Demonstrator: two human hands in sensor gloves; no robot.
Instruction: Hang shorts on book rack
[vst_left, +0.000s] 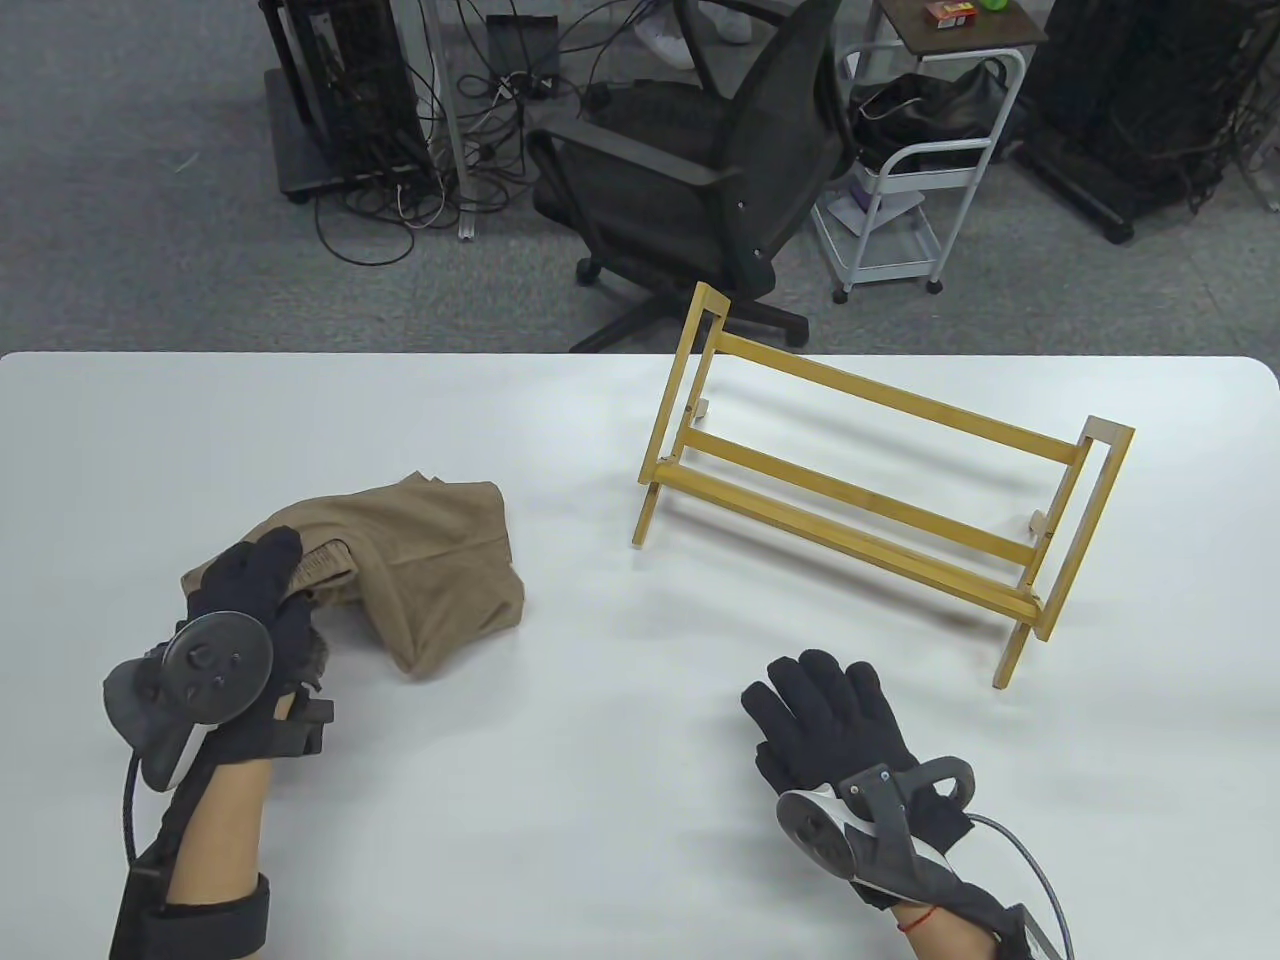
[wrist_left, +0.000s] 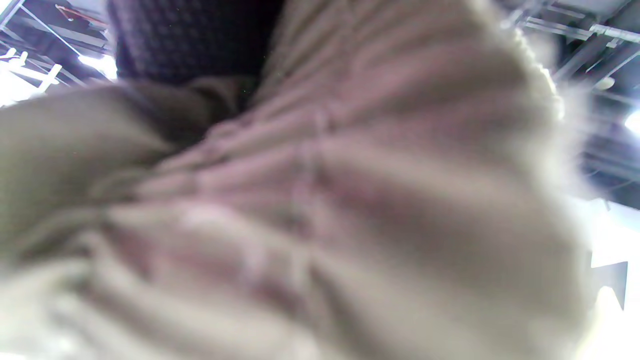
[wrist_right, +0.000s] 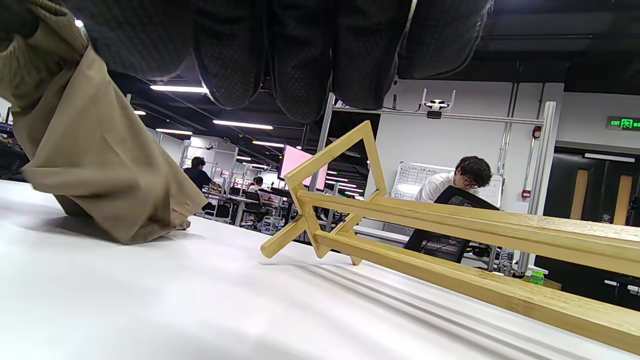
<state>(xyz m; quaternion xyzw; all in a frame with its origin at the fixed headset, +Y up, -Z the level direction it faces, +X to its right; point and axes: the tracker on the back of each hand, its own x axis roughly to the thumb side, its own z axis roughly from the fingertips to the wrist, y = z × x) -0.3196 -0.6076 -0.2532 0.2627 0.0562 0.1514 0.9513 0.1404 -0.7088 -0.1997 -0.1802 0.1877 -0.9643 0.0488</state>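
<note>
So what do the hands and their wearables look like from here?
Both the left hand and the right hand wear black knit gloves with textured fingers. Each back carries a grey disc-shaped tracker with a grey cable trailing off. Forearms are bare; the left has a black strap, the right wrist a thin red string.

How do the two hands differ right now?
The left hand grips the khaki shorts, lifting one end; the right hand holds nothing. The left is curled around fabric; the right lies flat, fingers extended, on the white table near the wooden rack. Both wear black gloves with trackers.
</note>
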